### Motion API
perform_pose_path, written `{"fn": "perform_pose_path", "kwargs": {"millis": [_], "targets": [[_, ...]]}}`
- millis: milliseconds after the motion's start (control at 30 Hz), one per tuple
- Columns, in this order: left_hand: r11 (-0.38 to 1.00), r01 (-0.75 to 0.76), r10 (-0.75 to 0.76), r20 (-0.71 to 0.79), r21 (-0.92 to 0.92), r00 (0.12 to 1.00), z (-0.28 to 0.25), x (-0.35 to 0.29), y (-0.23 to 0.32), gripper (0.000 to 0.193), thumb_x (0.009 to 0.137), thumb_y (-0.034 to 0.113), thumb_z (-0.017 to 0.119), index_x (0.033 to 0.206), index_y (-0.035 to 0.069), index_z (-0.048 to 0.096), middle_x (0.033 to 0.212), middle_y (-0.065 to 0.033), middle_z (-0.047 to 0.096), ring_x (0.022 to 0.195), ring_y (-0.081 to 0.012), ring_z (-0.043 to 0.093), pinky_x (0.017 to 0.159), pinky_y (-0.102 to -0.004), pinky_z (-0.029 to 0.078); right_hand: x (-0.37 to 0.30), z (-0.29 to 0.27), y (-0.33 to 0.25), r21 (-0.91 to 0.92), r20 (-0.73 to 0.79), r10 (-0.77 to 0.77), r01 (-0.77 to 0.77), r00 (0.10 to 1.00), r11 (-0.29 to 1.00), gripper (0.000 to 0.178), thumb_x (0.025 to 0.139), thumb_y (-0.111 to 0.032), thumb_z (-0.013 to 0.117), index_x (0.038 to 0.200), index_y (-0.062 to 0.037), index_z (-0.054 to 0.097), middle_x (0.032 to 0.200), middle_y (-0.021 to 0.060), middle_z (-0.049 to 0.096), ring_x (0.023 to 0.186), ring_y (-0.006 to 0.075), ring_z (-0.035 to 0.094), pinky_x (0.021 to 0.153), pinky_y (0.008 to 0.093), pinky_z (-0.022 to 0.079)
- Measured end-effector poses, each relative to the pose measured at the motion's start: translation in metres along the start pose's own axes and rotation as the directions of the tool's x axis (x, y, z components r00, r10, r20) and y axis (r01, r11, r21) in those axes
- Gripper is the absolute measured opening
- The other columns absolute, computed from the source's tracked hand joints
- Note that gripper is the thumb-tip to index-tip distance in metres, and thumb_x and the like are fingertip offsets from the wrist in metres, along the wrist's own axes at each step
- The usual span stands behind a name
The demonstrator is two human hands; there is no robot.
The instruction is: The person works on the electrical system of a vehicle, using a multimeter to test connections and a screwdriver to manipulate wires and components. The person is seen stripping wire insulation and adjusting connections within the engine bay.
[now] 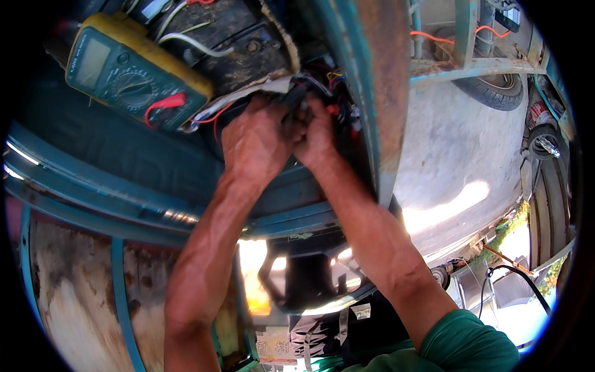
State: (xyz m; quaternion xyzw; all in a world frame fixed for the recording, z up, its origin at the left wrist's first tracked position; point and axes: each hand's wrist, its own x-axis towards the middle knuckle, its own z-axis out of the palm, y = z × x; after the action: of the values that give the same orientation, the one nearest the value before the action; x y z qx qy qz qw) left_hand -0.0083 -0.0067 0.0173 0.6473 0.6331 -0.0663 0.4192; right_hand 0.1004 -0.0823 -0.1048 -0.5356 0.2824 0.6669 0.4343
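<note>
My left hand [259, 139] and my right hand [316, 133] meet inside a blue-green metal compartment. Both have their fingers curled inward around something dark, which the hands largely cover and the blur smears. Beyond the fingertips lies a tangle of thin coloured wires [334, 79], with a small red part among them. A red wire [215, 118] runs left from beside my left hand. A yellow-cased multimeter [133, 80] with a green face rests tilted to the left, a red probe plug [170, 101] in its lower part.
A dark, dusty battery [248, 46] with a white cable [198, 44] sits behind my hands. A rusty blue metal post [378, 93] rises close to my right hand. Past it are concrete floor [458, 142] and a wheel [493, 90]. Blue frame rails [99, 192] cross at lower left.
</note>
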Motion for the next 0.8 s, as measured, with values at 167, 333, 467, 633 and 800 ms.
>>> {"fn": "perform_pose_path", "kwargs": {"millis": [167, 333, 467, 633, 800], "targets": [[1.0, -0.002, 0.001, -0.017, -0.027, 1.0, 0.0009, -0.002, -0.0011, 0.016, 0.089, 0.019, 0.066, 0.099, 0.011, 0.075, 0.104, -0.016, 0.068, 0.099, -0.0379, 0.067, 0.084, -0.0484, 0.053, -0.0003, -0.0005, -0.0014, -0.017, 0.049, -0.015, 0.016, 0.999, 1.0, 0.043, 0.093, -0.051, 0.067, 0.072, -0.0185, 0.05, 0.056, -0.0056, 0.041, 0.046, 0.0109, 0.043, 0.043, 0.0248, 0.03], [0.999, -0.003, 0.001, -0.03, -0.049, 1.0, 0.0021, -0.0028, -0.0014, 0.015, 0.088, 0.018, 0.067, 0.099, 0.011, 0.076, 0.104, -0.0164, 0.068, 0.097, -0.0382, 0.067, 0.083, -0.0484, 0.053, -0.0027, 0.0026, -0.0006, -0.095, 0.044, -0.085, 0.089, 0.995, 0.991, 0.041, 0.093, -0.05, 0.068, 0.073, -0.0191, 0.05, 0.058, -0.006, 0.043, 0.047, 0.0101, 0.043, 0.042, 0.0236, 0.031], [0.999, -0.006, 0.004, -0.041, -0.051, 0.999, 0.0027, -0.0033, -0.0016, 0.015, 0.088, 0.018, 0.067, 0.099, 0.011, 0.075, 0.104, -0.0161, 0.068, 0.096, -0.0378, 0.067, 0.082, -0.0485, 0.053, 0.0027, 0.0007, -0.0004, -0.058, 0.044, -0.064, 0.067, 0.997, 0.996, 0.041, 0.093, -0.05, 0.068, 0.073, -0.0193, 0.049, 0.059, -0.006, 0.044, 0.047, 0.0101, 0.043, 0.042, 0.0233, 0.032], [1.0, -0.006, 0.005, -0.037, -0.03, 0.999, 0.0025, -0.0035, -0.0015, 0.014, 0.088, 0.018, 0.068, 0.099, 0.012, 0.075, 0.102, -0.0153, 0.067, 0.095, -0.0379, 0.067, 0.081, -0.049, 0.053, 0.0029, -0.0028, 0.0007, -0.014, 0.06, -0.01, 0.011, 0.998, 1.0, 0.042, 0.094, -0.051, 0.066, 0.073, -0.0191, 0.048, 0.057, -0.005, 0.041, 0.046, 0.0118, 0.043, 0.042, 0.0247, 0.031], [0.999, -0.004, 0.002, -0.06, -0.045, 0.998, 0.0049, -0.0032, -0.0022, 0.015, 0.087, 0.017, 0.069, 0.1, 0.012, 0.075, 0.101, -0.0147, 0.067, 0.094, -0.0378, 0.067, 0.08, -0.0482, 0.054, -0.0005, 0.002, -0.0008, -0.03, 0.041, -0.023, 0.024, 0.999, 0.999, 0.043, 0.094, -0.052, 0.065, 0.072, -0.019, 0.048, 0.055, -0.0045, 0.039, 0.046, 0.0128, 0.042, 0.042, 0.0259, 0.03]]}}
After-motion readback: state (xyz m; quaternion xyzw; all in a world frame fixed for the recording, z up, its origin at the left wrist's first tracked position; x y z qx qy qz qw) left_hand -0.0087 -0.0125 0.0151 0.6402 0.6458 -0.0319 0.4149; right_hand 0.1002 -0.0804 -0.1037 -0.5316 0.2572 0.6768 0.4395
